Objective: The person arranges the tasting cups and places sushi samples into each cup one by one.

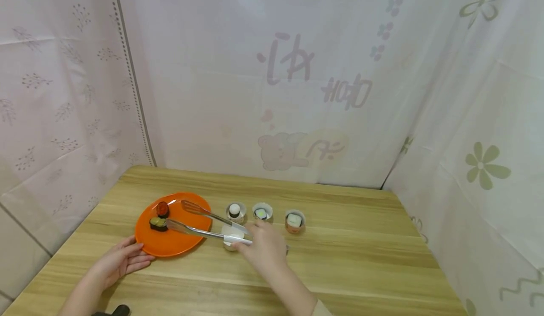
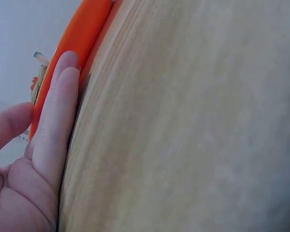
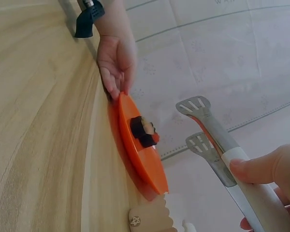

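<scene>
My right hand [image 1: 267, 249] holds metal tongs [image 1: 197, 231] with white grips. In the head view the tong arms stand apart over the right half of an orange plate [image 1: 178, 246], with nothing between their slotted tips. A green-topped sushi piece [image 1: 159, 224] and a red-topped one [image 1: 163, 209] lie on the plate's left half. At the plate's near left rim is my left hand [image 1: 121, 260]. Its fingers lie along the underside, its thumb on the upper side of the rim, as the left wrist view [image 2: 48, 130] shows.
Right of the plate stand several small paper cups: one with a white-topped piece [image 1: 234, 210], one with a pale piece with a yellow-green middle [image 1: 261, 214], one with a whitish piece [image 1: 294, 220]. Another cup [image 1: 229, 246] is partly behind the tongs. Patterned curtains [image 1: 204, 94] surround the wooden table [image 1: 361, 259].
</scene>
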`<state>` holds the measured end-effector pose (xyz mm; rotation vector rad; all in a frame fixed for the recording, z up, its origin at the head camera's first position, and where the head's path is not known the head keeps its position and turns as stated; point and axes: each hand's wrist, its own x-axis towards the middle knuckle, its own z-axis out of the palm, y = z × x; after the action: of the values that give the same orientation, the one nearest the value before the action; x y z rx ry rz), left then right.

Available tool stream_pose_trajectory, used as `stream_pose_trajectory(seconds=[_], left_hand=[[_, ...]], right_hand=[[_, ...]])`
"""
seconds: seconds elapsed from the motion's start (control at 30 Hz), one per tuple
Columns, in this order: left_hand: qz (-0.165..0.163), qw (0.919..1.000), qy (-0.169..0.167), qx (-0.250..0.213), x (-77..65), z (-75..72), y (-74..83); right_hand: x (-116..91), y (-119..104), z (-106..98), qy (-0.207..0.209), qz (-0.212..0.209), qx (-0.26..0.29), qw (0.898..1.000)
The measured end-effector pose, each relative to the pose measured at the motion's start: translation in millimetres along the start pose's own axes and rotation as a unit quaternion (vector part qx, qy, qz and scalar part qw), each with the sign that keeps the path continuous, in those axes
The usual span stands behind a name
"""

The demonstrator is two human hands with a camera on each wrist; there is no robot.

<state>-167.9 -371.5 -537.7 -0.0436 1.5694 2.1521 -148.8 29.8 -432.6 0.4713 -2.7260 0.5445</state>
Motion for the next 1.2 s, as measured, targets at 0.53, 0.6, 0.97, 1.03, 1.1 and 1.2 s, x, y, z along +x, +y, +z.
stream_pose_trajectory(seconds=[0.53,0.6,0.97,1.03,1.1,1.2], left_hand=[[-0.006,0.9999,0.007,-0.006,-0.7,-1.1,-0.4],[-0.006,1.0,0.004,-0.004,-0.2,-1.1,-0.4],[-0.007,0.9998,-0.004,-0.017,-1.6,-0.9,1.5],[-0.004,0.9999,-0.003,-0.015,-1.2,-1.8,1.3],[-0.003,0.9999,-0.001,-0.011,-0.9,-1.9,1.5],[-0.004,1.0,0.003,-0.007,0.0,-1.2,1.8]], right_hand=[[7,-15,16,0.013,-0.023,-0.046,0.999],[8,-17,17,0.016,-0.027,-0.049,0.998],[15,-29,27,0.006,-0.027,-0.081,0.996],[17,-30,28,0.006,-0.03,-0.086,0.996],[18,-31,30,0.002,-0.034,-0.093,0.995],[20,-32,32,0.003,-0.042,-0.102,0.994]])
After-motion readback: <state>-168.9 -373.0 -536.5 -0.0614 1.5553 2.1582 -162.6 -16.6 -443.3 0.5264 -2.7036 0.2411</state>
